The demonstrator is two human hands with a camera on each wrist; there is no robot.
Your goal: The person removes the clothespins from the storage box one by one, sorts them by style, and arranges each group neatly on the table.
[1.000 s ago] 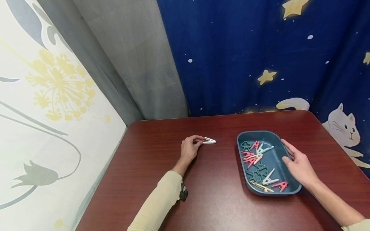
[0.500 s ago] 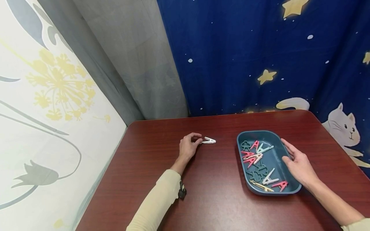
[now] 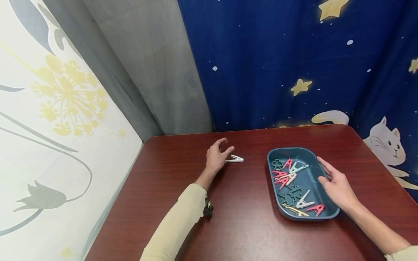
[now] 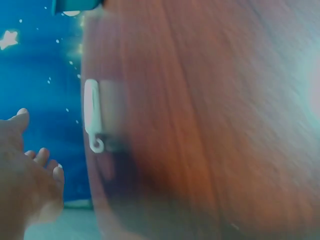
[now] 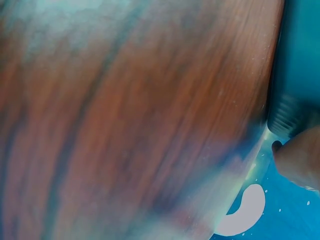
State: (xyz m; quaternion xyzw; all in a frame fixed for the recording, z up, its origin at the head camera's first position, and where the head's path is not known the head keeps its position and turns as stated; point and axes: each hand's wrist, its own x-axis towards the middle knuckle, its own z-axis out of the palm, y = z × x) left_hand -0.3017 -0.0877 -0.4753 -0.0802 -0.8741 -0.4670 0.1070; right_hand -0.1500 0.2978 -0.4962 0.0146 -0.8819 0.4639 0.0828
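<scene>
Fingers (image 3: 223,141) spread, the left hand (image 3: 215,156) hovers beside a white clip (image 3: 237,159) — the right hand (image 3: 338,188) grips a blue tub (image 3: 310,181).

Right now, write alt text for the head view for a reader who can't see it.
A person's left hand, thumb and fingers apart, is beside a white clip on a reddish-brown table, while the right hand grips the side of a blue tray holding colorful clips. Behind hangs a starry blue curtain.

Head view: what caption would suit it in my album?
The left hand hovers beside a white clip on a red-brown table; the right hand grips a blue tray holding colourful clips.
</scene>
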